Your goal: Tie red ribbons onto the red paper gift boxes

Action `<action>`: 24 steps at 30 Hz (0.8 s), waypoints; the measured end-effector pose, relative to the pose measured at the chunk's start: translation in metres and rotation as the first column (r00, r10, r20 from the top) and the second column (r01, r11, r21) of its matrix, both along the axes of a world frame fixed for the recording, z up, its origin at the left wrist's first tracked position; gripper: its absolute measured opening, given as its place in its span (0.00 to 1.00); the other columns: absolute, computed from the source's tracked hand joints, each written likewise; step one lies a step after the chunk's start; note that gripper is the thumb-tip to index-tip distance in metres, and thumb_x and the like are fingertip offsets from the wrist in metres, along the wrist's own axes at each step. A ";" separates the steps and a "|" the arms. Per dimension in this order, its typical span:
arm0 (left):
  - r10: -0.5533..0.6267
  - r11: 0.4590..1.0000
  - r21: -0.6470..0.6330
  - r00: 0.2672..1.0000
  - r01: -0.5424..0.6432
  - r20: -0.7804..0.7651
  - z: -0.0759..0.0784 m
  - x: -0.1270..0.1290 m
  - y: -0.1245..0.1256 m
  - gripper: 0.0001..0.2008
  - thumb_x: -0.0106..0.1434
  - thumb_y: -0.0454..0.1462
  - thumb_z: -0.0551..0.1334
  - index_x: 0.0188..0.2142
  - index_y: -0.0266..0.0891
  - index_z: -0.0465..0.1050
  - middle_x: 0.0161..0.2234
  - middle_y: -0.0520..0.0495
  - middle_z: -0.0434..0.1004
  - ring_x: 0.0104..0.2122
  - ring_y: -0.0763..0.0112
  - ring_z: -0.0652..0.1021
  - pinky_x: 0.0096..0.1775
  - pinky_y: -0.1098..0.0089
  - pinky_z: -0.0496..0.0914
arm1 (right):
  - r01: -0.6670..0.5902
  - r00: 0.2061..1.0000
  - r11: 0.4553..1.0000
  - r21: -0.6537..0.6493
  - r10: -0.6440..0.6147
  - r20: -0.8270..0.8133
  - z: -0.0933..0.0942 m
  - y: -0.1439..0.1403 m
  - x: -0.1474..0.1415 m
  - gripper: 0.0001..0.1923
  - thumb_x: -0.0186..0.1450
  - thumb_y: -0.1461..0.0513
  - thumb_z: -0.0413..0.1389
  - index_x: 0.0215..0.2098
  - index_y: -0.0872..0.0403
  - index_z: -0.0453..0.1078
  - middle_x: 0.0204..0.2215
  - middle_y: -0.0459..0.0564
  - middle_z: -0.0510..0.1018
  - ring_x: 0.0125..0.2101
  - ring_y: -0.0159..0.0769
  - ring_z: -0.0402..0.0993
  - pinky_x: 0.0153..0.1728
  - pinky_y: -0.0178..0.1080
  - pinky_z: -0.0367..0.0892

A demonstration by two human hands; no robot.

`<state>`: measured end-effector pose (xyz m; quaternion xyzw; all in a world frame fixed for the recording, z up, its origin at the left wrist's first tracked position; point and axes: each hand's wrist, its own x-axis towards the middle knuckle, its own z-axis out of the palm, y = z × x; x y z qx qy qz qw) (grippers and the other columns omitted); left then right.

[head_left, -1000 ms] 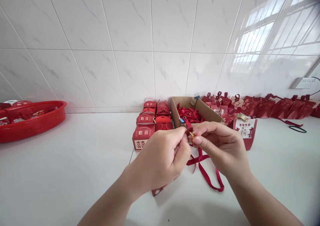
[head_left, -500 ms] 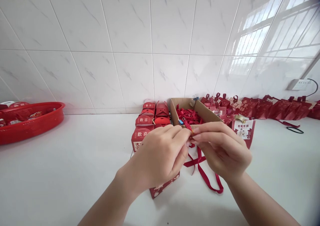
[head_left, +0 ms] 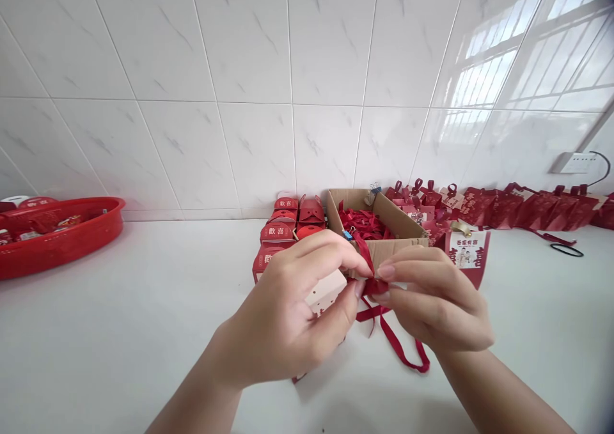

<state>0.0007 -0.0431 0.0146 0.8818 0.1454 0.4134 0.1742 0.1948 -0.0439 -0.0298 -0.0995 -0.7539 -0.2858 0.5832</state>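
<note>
Worktop (head_left: pixel 119 332) room: wide bare stretch on our left up to the red basket (head_left: pixel 62 242) at the far edge; ahead we're hemmed by small red boxes (head_left: pixel 288 226), a cardboard box (head_left: pixel 398 220) and a row of red bags (head_left: pixel 518 207) along the wall. Left hand (head_left: pixel 288 319) cups a pale box (head_left: pixel 326 290), thumb and forefinger pinching the red ribbon (head_left: pixel 374 285). Right hand (head_left: pixel 436 300) meets it, grip pressed together on the same ribbon; tails trail onto the worktop.

Scene brightly and evenly lit by daylight; a window is mirrored as glare on the glossy wall tiles (head_left: pixel 522 57) upper right. Soft shadows are cast beneath the hands; straight lines are bowed at the edges.
</note>
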 end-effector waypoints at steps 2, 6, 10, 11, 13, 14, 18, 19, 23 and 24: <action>-0.007 1.000 0.021 1.000 0.006 0.015 0.000 -0.001 -0.001 0.09 0.61 0.26 0.56 0.38 0.37 0.71 0.34 0.50 0.72 0.33 0.77 0.72 0.35 0.75 0.68 | 0.029 0.999 0.999 -0.017 -0.029 -0.024 -0.001 -0.001 -0.001 0.09 0.59 0.73 0.58 0.34 0.56 0.74 0.36 0.51 0.74 0.35 0.36 0.73 0.28 0.38 0.74; -0.056 0.998 -0.002 0.998 0.056 -0.022 0.001 -0.005 -0.002 0.12 0.60 0.25 0.56 0.40 0.38 0.70 0.33 0.51 0.73 0.33 0.77 0.73 0.36 0.75 0.69 | -0.036 0.999 0.999 -0.032 0.037 0.022 -0.001 0.000 0.000 0.09 0.60 0.73 0.56 0.35 0.58 0.75 0.37 0.52 0.73 0.36 0.37 0.73 0.28 0.38 0.75; -0.057 0.998 -0.039 0.997 0.055 -0.057 0.004 -0.009 -0.001 0.10 0.60 0.25 0.57 0.38 0.39 0.70 0.32 0.53 0.74 0.31 0.79 0.73 0.35 0.76 0.68 | -0.086 0.992 0.993 -0.082 0.093 0.089 0.001 -0.001 0.001 0.10 0.58 0.74 0.58 0.38 0.60 0.75 0.38 0.54 0.74 0.37 0.38 0.74 0.31 0.38 0.76; -0.053 0.998 -0.047 0.996 0.050 -0.072 0.004 -0.010 -0.001 0.10 0.60 0.26 0.57 0.37 0.40 0.69 0.32 0.54 0.74 0.31 0.79 0.73 0.35 0.76 0.68 | -0.086 0.990 0.992 -0.096 0.096 0.104 0.001 -0.002 0.001 0.10 0.58 0.73 0.58 0.38 0.59 0.75 0.37 0.54 0.74 0.37 0.38 0.74 0.31 0.38 0.76; -0.055 0.997 -0.065 0.992 0.048 -0.110 0.006 -0.012 -0.001 0.08 0.61 0.26 0.57 0.36 0.40 0.68 0.32 0.54 0.74 0.31 0.79 0.72 0.35 0.76 0.68 | -0.081 0.989 0.989 -0.124 0.096 0.116 0.003 -0.004 0.000 0.09 0.60 0.72 0.57 0.38 0.58 0.74 0.36 0.53 0.75 0.37 0.38 0.74 0.31 0.38 0.76; -0.058 0.996 -0.072 0.990 0.049 -0.129 0.007 -0.013 -0.001 0.08 0.61 0.27 0.57 0.35 0.40 0.68 0.32 0.55 0.74 0.31 0.79 0.72 0.35 0.76 0.68 | -0.075 0.989 0.987 -0.139 0.091 0.116 0.004 -0.006 0.000 0.09 0.61 0.72 0.57 0.38 0.57 0.74 0.35 0.53 0.75 0.37 0.37 0.74 0.31 0.38 0.76; -0.084 0.993 -0.101 0.979 0.066 -0.188 0.008 -0.016 -0.001 0.07 0.63 0.28 0.56 0.35 0.41 0.67 0.32 0.55 0.73 0.31 0.80 0.72 0.35 0.77 0.67 | -0.065 0.984 0.985 -0.162 0.090 0.152 0.009 -0.011 -0.002 0.06 0.62 0.70 0.56 0.35 0.57 0.74 0.32 0.52 0.75 0.36 0.36 0.75 0.29 0.37 0.75; -0.098 0.991 -0.113 0.975 0.077 -0.199 0.008 -0.016 -0.001 0.06 0.63 0.28 0.55 0.35 0.40 0.66 0.32 0.55 0.72 0.31 0.80 0.71 0.35 0.77 0.66 | -0.065 0.981 0.983 -0.170 0.095 0.172 0.011 -0.011 -0.003 0.06 0.63 0.70 0.56 0.35 0.58 0.74 0.32 0.52 0.75 0.35 0.36 0.75 0.29 0.37 0.75; -0.138 0.984 -0.138 0.966 0.109 -0.217 0.007 -0.016 0.001 0.06 0.64 0.28 0.54 0.34 0.39 0.65 0.32 0.53 0.71 0.30 0.79 0.70 0.33 0.77 0.66 | -0.087 0.969 0.974 -0.208 0.131 0.210 0.015 -0.014 -0.003 0.06 0.62 0.71 0.55 0.35 0.60 0.74 0.33 0.53 0.75 0.34 0.35 0.74 0.31 0.38 0.75; -0.140 0.984 -0.138 0.967 0.111 -0.215 0.007 -0.015 0.001 0.06 0.64 0.28 0.53 0.34 0.39 0.65 0.32 0.52 0.70 0.30 0.79 0.70 0.33 0.77 0.66 | -0.092 0.968 0.972 -0.214 0.138 0.210 0.016 -0.014 -0.003 0.06 0.63 0.71 0.55 0.35 0.60 0.74 0.33 0.53 0.75 0.34 0.35 0.74 0.31 0.38 0.75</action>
